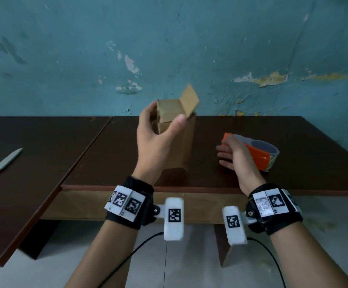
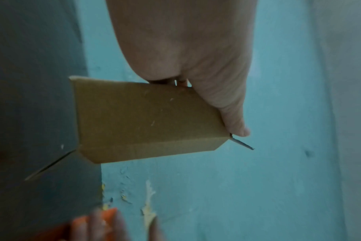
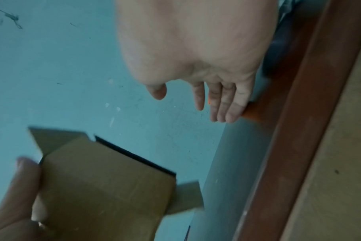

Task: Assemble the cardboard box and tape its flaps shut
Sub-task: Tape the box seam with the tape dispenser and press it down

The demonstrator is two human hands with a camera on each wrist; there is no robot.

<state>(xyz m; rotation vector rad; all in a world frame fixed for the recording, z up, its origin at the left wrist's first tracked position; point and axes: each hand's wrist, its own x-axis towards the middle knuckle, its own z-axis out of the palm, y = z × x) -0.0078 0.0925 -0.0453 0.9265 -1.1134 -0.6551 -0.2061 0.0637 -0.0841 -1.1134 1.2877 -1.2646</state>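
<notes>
A small brown cardboard box (image 1: 181, 140) stands upright near the front of the dark table (image 1: 293, 142), one top flap (image 1: 189, 102) sticking up. My left hand (image 1: 158, 132) grips the box's upper part, thumb on the near face and fingers round the far side; the left wrist view shows the box (image 2: 144, 120) under my thumb. An orange tape dispenser (image 1: 256, 151) with a roll of tape lies to the right of the box. My right hand (image 1: 233, 154) is beside it with straight fingers (image 3: 220, 104), touching its orange body (image 3: 251, 112).
A grey blade-like tool (image 1: 2, 165) lies on the left table. A seam (image 1: 86, 152) runs between the two tabletops. The teal wall (image 1: 169, 48) rises right behind the table. Cables hang from both wrist cameras below the table's front edge.
</notes>
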